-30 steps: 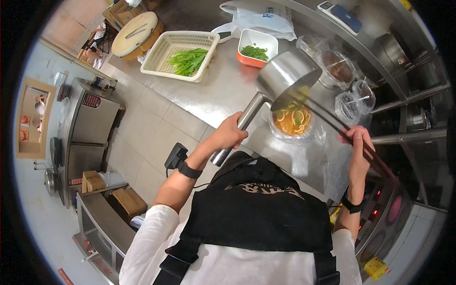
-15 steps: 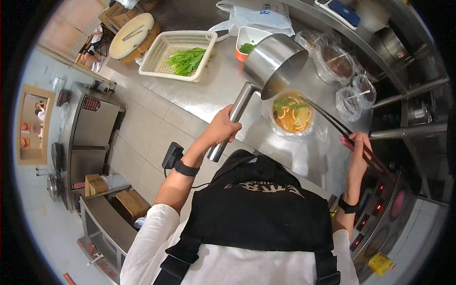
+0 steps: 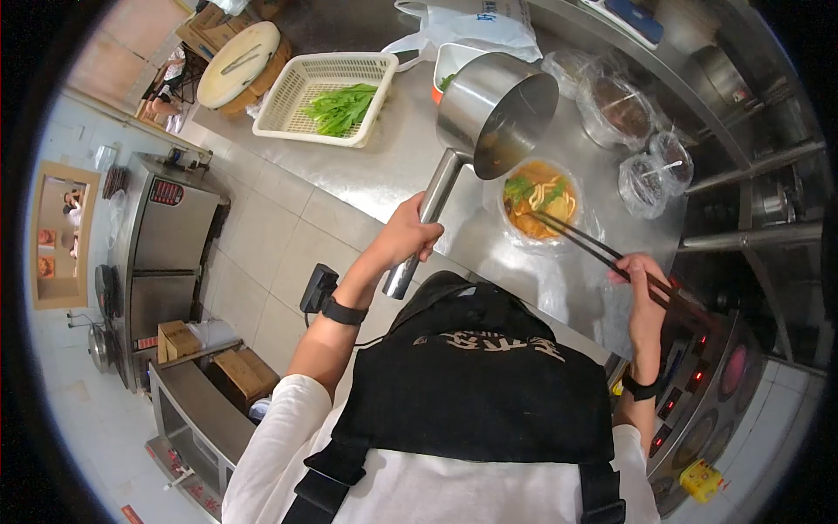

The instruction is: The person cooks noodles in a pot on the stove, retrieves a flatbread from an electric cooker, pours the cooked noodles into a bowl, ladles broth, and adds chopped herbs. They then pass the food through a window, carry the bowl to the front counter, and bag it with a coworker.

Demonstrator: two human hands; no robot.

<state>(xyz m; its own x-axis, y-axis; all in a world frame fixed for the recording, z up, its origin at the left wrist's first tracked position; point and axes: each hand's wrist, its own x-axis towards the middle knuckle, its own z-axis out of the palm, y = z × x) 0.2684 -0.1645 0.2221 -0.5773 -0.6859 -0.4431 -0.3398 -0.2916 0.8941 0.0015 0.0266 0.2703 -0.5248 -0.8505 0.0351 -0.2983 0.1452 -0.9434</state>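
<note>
My left hand (image 3: 408, 230) is wrapped round the handle of a steel saucepan (image 3: 476, 100). The pan is tilted, its mouth facing right, beside and above a plastic-lined bowl (image 3: 546, 243) of noodle soup (image 3: 543, 199) with greens. Long dark chopsticks (image 3: 594, 249) are pinched in my right hand (image 3: 644, 284), and their tips touch the food in the bowl. Behind the pan, partly hidden, is a white and orange container (image 3: 454, 59) with chopped greens. Leafy greens (image 3: 340, 109) lie in a cream basket (image 3: 272, 122) to the left.
On the steel counter (image 3: 393, 166), plastic-covered containers (image 3: 615, 113) stand at the right, and a plastic bag (image 3: 467, 28) lies at the back. A round chopping board (image 3: 237, 65) is at the far left corner. A stove (image 3: 698, 410) with lit red displays stands at my right.
The saucepan has moved left and up from over the bowl, and its pouring has stopped. The chopstick tips have gone down from the bowl's upper rim into the food.
</note>
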